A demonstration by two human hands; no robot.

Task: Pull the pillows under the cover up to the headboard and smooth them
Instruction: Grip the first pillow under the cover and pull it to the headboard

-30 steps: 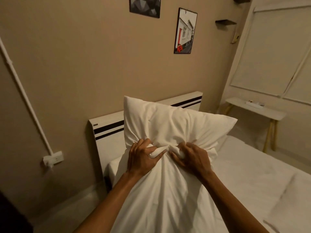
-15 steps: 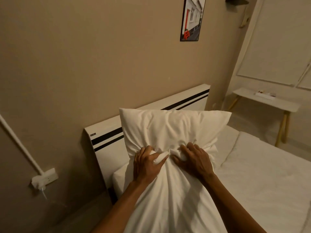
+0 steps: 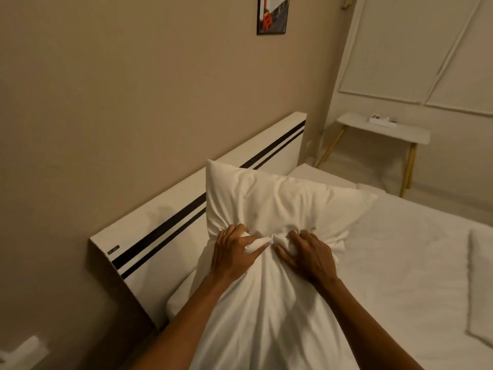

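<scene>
A white pillow [image 3: 274, 198] stands upright in front of me, bunched at its middle. My left hand [image 3: 230, 253] and my right hand [image 3: 309, 253] are both clenched on its fabric, side by side. The pillow's top corner overlaps the white headboard [image 3: 165, 222] with its two black stripes. The lower part of the pillow or cover [image 3: 266, 321] hangs down toward me between my forearms. White bedding [image 3: 400, 263] lies flat to the right. A second pillow [image 3: 480, 287] shows at the right edge.
A beige wall rises behind the headboard with a framed picture [image 3: 272, 14] on it. A small white side table [image 3: 384, 129] with wooden legs stands past the bed's far corner. A wall socket [image 3: 21, 353] sits low at the left.
The pillow has come down lower against the headboard, and my view has tilted downward. Both hands keep the same grip on the bunched fabric.
</scene>
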